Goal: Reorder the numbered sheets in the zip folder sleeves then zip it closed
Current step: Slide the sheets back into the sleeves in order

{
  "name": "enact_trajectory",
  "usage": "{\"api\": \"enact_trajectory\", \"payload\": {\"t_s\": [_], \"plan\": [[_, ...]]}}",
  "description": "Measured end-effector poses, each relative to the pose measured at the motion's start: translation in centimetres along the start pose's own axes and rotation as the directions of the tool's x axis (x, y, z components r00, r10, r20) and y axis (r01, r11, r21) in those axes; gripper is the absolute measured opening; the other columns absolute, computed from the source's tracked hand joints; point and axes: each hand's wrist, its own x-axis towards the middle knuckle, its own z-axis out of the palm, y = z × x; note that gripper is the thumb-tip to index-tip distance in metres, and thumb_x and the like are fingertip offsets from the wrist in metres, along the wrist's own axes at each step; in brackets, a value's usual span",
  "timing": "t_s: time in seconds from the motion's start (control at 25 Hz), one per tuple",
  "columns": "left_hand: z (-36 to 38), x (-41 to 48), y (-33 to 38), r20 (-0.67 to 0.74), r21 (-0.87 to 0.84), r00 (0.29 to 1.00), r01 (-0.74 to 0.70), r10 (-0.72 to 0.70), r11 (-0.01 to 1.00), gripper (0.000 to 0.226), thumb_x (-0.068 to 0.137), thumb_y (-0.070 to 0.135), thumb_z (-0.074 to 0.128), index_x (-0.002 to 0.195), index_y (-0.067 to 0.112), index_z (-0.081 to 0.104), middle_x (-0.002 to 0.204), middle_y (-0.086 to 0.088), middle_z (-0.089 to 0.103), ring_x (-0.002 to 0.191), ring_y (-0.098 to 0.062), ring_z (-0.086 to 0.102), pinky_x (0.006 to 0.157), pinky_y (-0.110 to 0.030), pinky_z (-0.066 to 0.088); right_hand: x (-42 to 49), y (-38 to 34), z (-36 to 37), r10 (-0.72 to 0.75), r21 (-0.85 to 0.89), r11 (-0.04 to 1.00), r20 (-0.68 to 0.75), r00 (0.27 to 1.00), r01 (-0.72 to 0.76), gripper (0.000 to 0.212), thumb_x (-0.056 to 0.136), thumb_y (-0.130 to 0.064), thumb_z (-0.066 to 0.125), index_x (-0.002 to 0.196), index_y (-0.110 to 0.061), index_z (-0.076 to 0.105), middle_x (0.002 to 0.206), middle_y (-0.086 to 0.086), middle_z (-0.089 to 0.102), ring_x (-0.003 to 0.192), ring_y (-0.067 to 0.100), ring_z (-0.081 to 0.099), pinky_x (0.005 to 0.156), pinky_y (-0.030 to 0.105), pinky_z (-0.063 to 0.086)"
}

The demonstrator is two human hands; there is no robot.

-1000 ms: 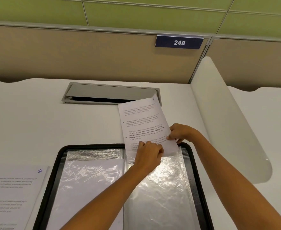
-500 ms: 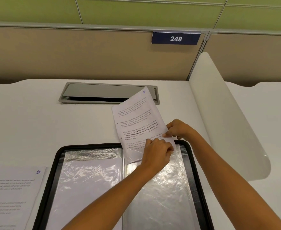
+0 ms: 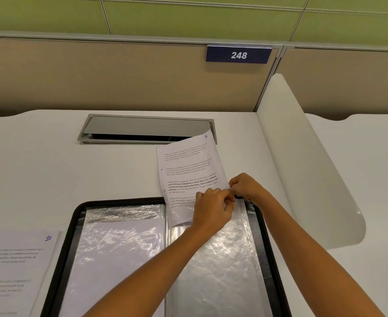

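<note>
Clearly, from my end, the navy plate [image 3: 238, 55] on the partition reads "248". The sheet [image 3: 188, 170] in the hands carries a handwritten blue "6" at its top right corner, and its bold lines read "way of living. Defined by a slower pace, it is centered around strong community bonds, local traditions, and primary". A second sheet [image 3: 12, 271], marked "10" in blue, lies on the desk [image 3: 39, 168] just left of the zip folder [image 3: 70, 236].

The folder lies open and flat. Sheet 6 stands tilted, its lower end inside the top of the right sleeve [image 3: 222, 259] and most of it out over the desk. The left sleeve [image 3: 119, 259] holds a sheet that shows no print.

The left hand [image 3: 211, 209] reaches across, fingers curled and pinching at the sheet's lower right part by the sleeve mouth. The right hand [image 3: 245, 186] touches it, fingers curled on the sheet's right edge; I cannot tell whether either also pinches the plastic.
</note>
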Motion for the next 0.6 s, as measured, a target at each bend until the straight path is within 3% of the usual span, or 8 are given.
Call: {"api": "enact_trajectory", "payload": {"t_s": [0.24, 0.4, 0.6], "plan": [[-0.1, 1.2, -0.1, 0.081, -0.121, 0.986, 0.156, -0.146, 0.98, 0.017, 0.09, 0.034, 0.058, 0.098, 0.029, 0.072, 0.094, 0.009, 0.072, 0.093, -0.014, 0.06, 0.09, -0.04, 0.042, -0.3, 0.1, -1.1, 0.078, 0.061, 0.994, 0.119, 0.99, -0.085, 0.04, 0.073, 0.005, 0.064, 0.05, -0.014, 0.037, 0.053, 0.004, 0.035, 0.05, 0.013, 0.032, 0.045, 0.021, 0.024], [-0.1, 1.6, -0.2, 0.151, -0.205, 0.967, 0.236, -0.207, 0.95, 0.013, 0.088, 0.031, 0.063, 0.094, 0.028, 0.073, 0.087, 0.007, 0.074, 0.086, -0.015, 0.066, 0.092, -0.042, 0.048, -0.2, -0.3, -1.8, 0.122, -0.017, 0.993, 0.18, 0.976, -0.121, 0.035, 0.075, 0.003, 0.062, 0.053, -0.013, 0.042, 0.052, 0.001, 0.038, 0.051, 0.012, 0.034, 0.047, 0.022, 0.027], [0.0, 1.8, -0.2, 0.216, -0.269, 0.951, 0.276, -0.222, 0.923, 0.011, 0.088, 0.029, 0.062, 0.095, 0.026, 0.071, 0.076, 0.007, 0.074, 0.072, -0.01, 0.068, 0.077, -0.036, 0.057, -0.2, -1.0, -2.7, 0.172, -0.182, 0.975, 0.254, 0.952, -0.128, 0.025, 0.077, 0.002, 0.061, 0.06, -0.011, 0.049, 0.059, 0.003, 0.041, 0.055, 0.013, 0.035, 0.051, 0.023, 0.029]]}}
